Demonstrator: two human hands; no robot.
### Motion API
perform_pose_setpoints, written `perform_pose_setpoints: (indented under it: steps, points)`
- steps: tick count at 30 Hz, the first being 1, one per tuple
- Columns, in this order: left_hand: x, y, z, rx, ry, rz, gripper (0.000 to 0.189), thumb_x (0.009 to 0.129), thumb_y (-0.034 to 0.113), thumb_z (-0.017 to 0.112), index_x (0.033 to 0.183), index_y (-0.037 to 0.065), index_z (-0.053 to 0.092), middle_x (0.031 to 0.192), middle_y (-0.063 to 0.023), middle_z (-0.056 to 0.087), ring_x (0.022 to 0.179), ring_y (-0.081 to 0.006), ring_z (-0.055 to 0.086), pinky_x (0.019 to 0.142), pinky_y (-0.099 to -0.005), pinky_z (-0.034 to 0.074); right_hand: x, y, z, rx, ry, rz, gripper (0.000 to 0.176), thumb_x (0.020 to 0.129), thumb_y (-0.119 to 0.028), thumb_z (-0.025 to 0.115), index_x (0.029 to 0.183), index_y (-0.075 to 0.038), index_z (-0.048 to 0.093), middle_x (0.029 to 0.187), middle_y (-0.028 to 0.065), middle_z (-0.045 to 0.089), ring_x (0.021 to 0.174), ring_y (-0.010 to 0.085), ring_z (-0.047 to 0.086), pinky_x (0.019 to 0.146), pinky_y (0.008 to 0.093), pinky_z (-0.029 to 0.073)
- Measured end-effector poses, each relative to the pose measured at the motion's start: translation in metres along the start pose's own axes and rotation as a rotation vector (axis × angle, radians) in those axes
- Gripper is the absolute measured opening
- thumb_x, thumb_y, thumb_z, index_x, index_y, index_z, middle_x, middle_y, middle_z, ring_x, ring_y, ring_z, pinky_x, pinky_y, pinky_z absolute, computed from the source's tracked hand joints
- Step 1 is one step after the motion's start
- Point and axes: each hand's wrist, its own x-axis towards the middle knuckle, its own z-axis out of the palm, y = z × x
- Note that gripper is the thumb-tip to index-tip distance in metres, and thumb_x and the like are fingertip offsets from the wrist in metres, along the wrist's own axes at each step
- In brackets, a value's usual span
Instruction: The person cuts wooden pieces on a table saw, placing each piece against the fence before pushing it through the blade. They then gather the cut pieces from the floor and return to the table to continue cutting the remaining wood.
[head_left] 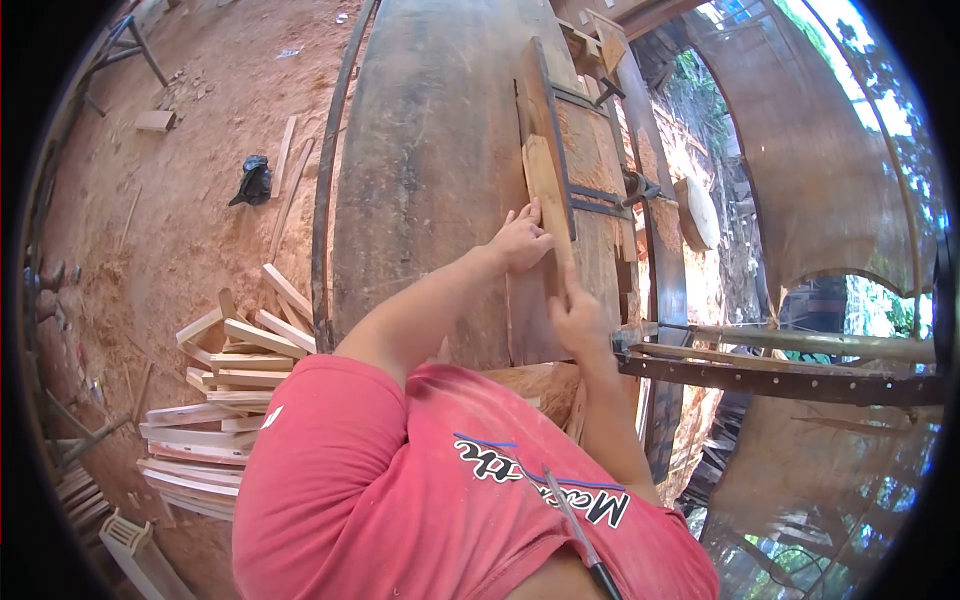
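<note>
A light wooden piece (545, 185) lies lengthwise on the worn wooden bench (430, 130), along the left side of a dark metal-edged guide (555, 130). My left hand (522, 240) is on its left edge, partway along, with the fingers close together and the thumb reaching over the wood. Nearer to my body, my right hand (580, 315) is closed around the near end of the same piece, its fingers pointing forward. Part of that near end is hidden by the right hand.
Cut wooden pieces (240, 375) are stacked on the dirt floor at the left. A black bag (254, 180) lies beyond them. Clamps (640, 188) sit right of the guide. A long metal beam (780, 380) extends to the right. A pen-like object (580, 530) hangs at the shirt.
</note>
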Motion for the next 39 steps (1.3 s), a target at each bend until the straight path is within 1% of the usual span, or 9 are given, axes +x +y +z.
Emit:
perform_pose_setpoints:
  steps: [6, 12, 18, 20, 23, 29, 31, 33, 39]
  points:
    - [0.021, 0.018, -0.02, -0.04, 0.076, 0.152, 0.052, 0.09, 0.033, 0.038, 0.093, -0.007, 0.07, 0.157, -0.0299, 0.011, 0.148, -0.0382, 0.006, 0.118, -0.0528, 0.005, 0.032, -0.023, -0.083, 0.1, 0.217, -0.028, 0.041, 0.089, -0.032, 0.057, 0.122, -0.008, 0.066, 0.093, 0.0259, 0.068, 0.089, 0.0384, 0.068, 0.078, 0.0453, 0.052]
    - [0.043, 0.033, -0.038, -0.013, 0.108, 0.22, 0.049, 0.087, 0.03, 0.04, 0.093, -0.006, 0.071, 0.155, -0.0334, 0.01, 0.146, -0.0425, 0.013, 0.118, -0.0528, 0.008, 0.089, -0.043, -0.137, -0.025, 0.31, -0.027, 0.037, 0.089, -0.039, 0.056, 0.11, -0.013, 0.073, 0.09, 0.0202, 0.07, 0.087, 0.0361, 0.069, 0.081, 0.043, 0.052]
    - [0.067, 0.042, -0.045, -0.208, 0.187, 0.177, 0.048, 0.087, 0.029, 0.042, 0.092, -0.009, 0.07, 0.156, -0.0328, 0.008, 0.147, -0.0409, 0.009, 0.119, -0.0487, 0.007, 0.149, -0.063, -0.187, -0.126, 0.158, 0.035, 0.04, 0.087, -0.042, 0.056, 0.106, -0.012, 0.073, 0.088, 0.0179, 0.072, 0.088, 0.0342, 0.069, 0.08, 0.0409, 0.052]
    - [0.074, 0.044, -0.048, -0.239, 0.192, 0.161, 0.048, 0.088, 0.029, 0.043, 0.093, -0.011, 0.069, 0.156, -0.0316, 0.008, 0.148, -0.0398, 0.009, 0.119, -0.0467, 0.006, 0.171, -0.059, -0.197, -0.108, 0.185, -0.044, 0.04, 0.086, -0.039, 0.056, 0.099, -0.006, 0.074, 0.077, 0.0168, 0.07, 0.077, 0.0285, 0.069, 0.074, 0.0384, 0.051]
    - [0.084, 0.049, -0.053, -0.256, 0.245, 0.154, 0.049, 0.088, 0.03, 0.042, 0.091, -0.01, 0.069, 0.156, -0.0318, 0.008, 0.148, -0.0394, 0.01, 0.119, -0.0466, 0.007, 0.201, -0.062, -0.211, -0.014, 0.077, -0.112, 0.042, 0.085, -0.037, 0.057, 0.082, 0.003, 0.069, 0.061, 0.0104, 0.059, 0.058, 0.0169, 0.055, 0.063, 0.0342, 0.047]
    - [0.096, 0.058, -0.067, -0.211, 0.254, 0.122, 0.048, 0.087, 0.03, 0.041, 0.087, -0.008, 0.069, 0.155, -0.0328, 0.009, 0.147, -0.0386, 0.011, 0.118, -0.0514, 0.008, 0.267, -0.057, -0.231, -0.085, 0.054, -0.18, 0.042, 0.083, -0.036, 0.06, 0.084, 0.006, 0.069, 0.068, 0.0126, 0.063, 0.065, 0.0173, 0.059, 0.067, 0.0332, 0.048]
    - [0.103, 0.057, -0.073, -0.128, 0.202, 0.093, 0.052, 0.088, 0.033, 0.038, 0.106, -0.003, 0.07, 0.154, -0.0349, 0.01, 0.146, -0.0422, 0.014, 0.119, -0.0492, 0.007, 0.283, -0.062, -0.237, -0.068, 0.042, -0.196, 0.045, 0.08, -0.04, 0.063, 0.087, 0.004, 0.071, 0.073, 0.0144, 0.067, 0.068, 0.0197, 0.062, 0.07, 0.0335, 0.048]
    - [0.113, 0.053, -0.074, -0.127, 0.206, 0.095, 0.051, 0.088, 0.033, 0.038, 0.106, -0.002, 0.071, 0.154, -0.0348, 0.01, 0.146, -0.0423, 0.015, 0.119, -0.0494, 0.007, 0.291, -0.066, -0.237, -0.059, 0.107, -0.18, 0.047, 0.08, -0.042, 0.063, 0.088, 0.003, 0.071, 0.075, 0.0154, 0.068, 0.069, 0.0211, 0.063, 0.07, 0.0344, 0.048]
    - [0.081, 0.057, -0.07, -0.077, 0.097, 0.08, 0.049, 0.089, 0.032, 0.038, 0.109, 0.002, 0.071, 0.155, -0.0333, 0.01, 0.147, -0.0409, 0.014, 0.119, -0.0483, 0.007, 0.207, -0.069, -0.206, 0.054, 0.267, 0.035, 0.047, 0.08, -0.041, 0.066, 0.095, 0.003, 0.071, 0.084, 0.0196, 0.069, 0.083, 0.0283, 0.067, 0.078, 0.0375, 0.051]
